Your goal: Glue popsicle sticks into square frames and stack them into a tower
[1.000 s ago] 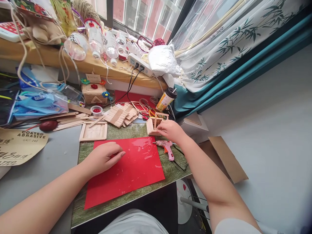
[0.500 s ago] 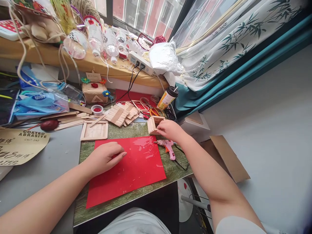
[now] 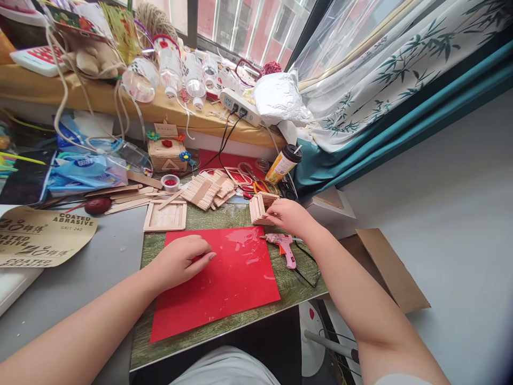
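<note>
My right hand (image 3: 294, 218) is at the small open box of stacked craft sticks (image 3: 258, 209), its fingertips pinched at the box's near right side. Just below lies a pink hot glue gun (image 3: 284, 247), its nozzle pointing left over the corner of a red sheet (image 3: 228, 299). On that sheet rests my left hand (image 3: 186, 259), loosely curled, thumb forward, with nothing visible in it; its finger undersides are hidden. Clear streaks, perhaps dried glue, mark the sheet. A shallow square craft-stick frame (image 3: 165, 228) lies beyond its upper left corner.
Bundled craft sticks (image 3: 200, 191), a small tub of red bits (image 3: 170, 183) and a decorated stick box (image 3: 167, 156) stand behind. A drink cup (image 3: 284, 164) is at the back right. Sandpaper (image 3: 48, 238) lies left. Bottles and a power strip (image 3: 240, 108) fill the sill.
The view has swung slightly left, so everything sits further right. My right hand stays at the craft-stick box, where a stick piece now shows more plainly. My left hand keeps its place on the sheet.
</note>
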A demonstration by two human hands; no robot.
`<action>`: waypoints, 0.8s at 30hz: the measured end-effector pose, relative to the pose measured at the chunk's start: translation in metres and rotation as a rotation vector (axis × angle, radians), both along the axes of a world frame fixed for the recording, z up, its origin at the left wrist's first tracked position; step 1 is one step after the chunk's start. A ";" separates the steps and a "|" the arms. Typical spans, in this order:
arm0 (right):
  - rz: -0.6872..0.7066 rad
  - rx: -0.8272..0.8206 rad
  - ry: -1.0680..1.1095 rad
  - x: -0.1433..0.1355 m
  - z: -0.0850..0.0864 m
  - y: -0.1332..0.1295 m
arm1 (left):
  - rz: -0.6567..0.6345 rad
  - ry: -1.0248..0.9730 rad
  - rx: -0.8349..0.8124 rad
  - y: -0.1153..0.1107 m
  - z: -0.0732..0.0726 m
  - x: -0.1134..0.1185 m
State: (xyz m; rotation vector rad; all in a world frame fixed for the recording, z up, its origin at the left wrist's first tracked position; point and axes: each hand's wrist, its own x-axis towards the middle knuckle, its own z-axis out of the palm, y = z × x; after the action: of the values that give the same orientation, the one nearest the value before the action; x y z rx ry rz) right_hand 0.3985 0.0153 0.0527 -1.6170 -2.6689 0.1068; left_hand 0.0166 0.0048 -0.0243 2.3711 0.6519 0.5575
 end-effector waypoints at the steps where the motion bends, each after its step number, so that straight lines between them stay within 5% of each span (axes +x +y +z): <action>1: -0.002 -0.003 0.001 0.000 0.000 0.000 | 0.001 -0.004 0.003 0.000 0.000 0.000; 24: 0.068 -0.008 -0.005 0.003 0.002 0.002 | -0.007 0.020 0.001 0.001 -0.002 0.001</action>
State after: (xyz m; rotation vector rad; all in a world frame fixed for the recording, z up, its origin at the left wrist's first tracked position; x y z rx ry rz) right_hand 0.4012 0.0170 0.0548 -1.5312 -2.7306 0.1147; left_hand 0.0179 0.0061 -0.0265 2.3814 0.6518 0.5315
